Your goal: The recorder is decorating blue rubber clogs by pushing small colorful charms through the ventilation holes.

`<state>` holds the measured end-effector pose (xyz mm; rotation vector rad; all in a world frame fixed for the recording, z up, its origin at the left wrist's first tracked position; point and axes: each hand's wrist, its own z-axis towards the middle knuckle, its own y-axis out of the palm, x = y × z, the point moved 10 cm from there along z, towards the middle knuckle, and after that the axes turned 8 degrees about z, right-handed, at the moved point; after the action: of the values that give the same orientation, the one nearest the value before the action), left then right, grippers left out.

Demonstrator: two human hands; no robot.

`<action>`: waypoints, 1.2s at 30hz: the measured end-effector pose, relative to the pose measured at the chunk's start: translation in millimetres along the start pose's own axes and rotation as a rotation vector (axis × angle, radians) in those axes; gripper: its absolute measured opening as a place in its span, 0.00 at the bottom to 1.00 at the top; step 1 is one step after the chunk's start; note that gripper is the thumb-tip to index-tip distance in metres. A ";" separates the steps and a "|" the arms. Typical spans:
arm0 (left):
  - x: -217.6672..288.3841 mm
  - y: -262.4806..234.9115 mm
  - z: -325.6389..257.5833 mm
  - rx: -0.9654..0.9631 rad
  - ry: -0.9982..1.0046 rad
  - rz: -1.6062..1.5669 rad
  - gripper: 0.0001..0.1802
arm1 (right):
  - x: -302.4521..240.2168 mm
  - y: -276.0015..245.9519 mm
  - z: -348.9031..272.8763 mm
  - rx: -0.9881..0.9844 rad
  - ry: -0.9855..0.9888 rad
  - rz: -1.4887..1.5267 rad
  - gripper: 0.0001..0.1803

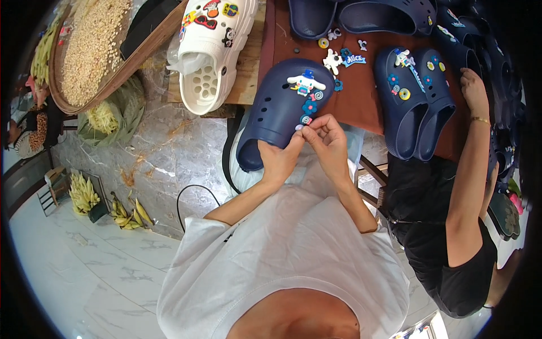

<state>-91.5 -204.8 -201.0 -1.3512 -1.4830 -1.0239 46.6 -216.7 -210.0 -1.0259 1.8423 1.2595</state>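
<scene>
now, left hand (278, 162) grips smooth navy clog (275, 110); right hand (329, 146) pinches round charm (298, 127).

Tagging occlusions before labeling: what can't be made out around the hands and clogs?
All in the head view:
Small charm: too small to identify, partly covered by the right hand.
Left hand: some fingers hidden by the navy clog or the hand itself; can't tell which.
Navy clog's underside: hidden by its upper.
White clog: toe end cut off by the top edge.
</scene>
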 end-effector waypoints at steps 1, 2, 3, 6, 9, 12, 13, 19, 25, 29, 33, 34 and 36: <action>1.4 1.4 0.0 -0.005 0.008 -0.005 0.20 | 1.9 -0.8 -0.2 -0.002 -0.003 0.000 0.08; 1.3 1.6 -0.8 -0.013 -0.006 0.005 0.21 | 2.6 -2.1 -0.4 -0.004 -0.007 -0.001 0.08; 1.5 1.6 -1.6 -0.022 -0.019 0.014 0.22 | 0.6 -3.9 -0.3 -0.004 -0.018 -0.005 0.08; 2.8 2.8 -3.4 -0.095 -0.108 -0.025 0.23 | 1.0 -6.5 -0.3 -0.032 0.015 0.002 0.07; -3.0 -5.1 -7.1 -0.146 -0.134 -0.147 0.24 | -5.3 -10.4 2.1 -0.064 0.015 -0.147 0.05; -18.7 -11.6 -9.2 -0.109 -0.334 -0.571 0.26 | -29.7 -12.6 11.5 -0.116 -0.029 -0.289 0.04; -20.1 -13.9 -8.7 -0.107 -0.331 -0.573 0.26 | -48.8 -17.5 19.7 -0.059 -0.100 -0.382 0.04; -13.0 -4.7 -8.1 -0.132 -0.325 -0.510 0.29 | -104.2 -32.0 93.9 0.093 -0.473 -0.786 0.07; -8.5 0.2 -7.0 -0.211 -0.355 -0.564 0.29 | -102.2 -24.3 144.3 0.107 -0.549 -0.965 0.12; -7.0 3.5 -3.4 -0.241 -0.385 -0.757 0.29 | -102.9 -18.5 151.1 0.142 -0.572 -1.202 0.15; -14.0 8.9 -2.3 -0.142 -0.618 -0.975 0.31 | -101.9 -22.8 151.7 0.122 -0.550 -1.182 0.15; -11.8 8.9 -0.4 -0.139 -0.618 -0.977 0.31 | -101.9 -23.9 151.5 0.099 -0.511 -1.114 0.14; -13.8 9.8 -0.6 -0.105 -0.673 -0.989 0.31 | -110.6 -28.1 140.7 0.110 -0.504 -0.969 0.14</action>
<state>-81.1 -208.6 -213.8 -1.0448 -2.7878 -1.2878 136.1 -64.2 -170.5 -1.1759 0.8169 0.7008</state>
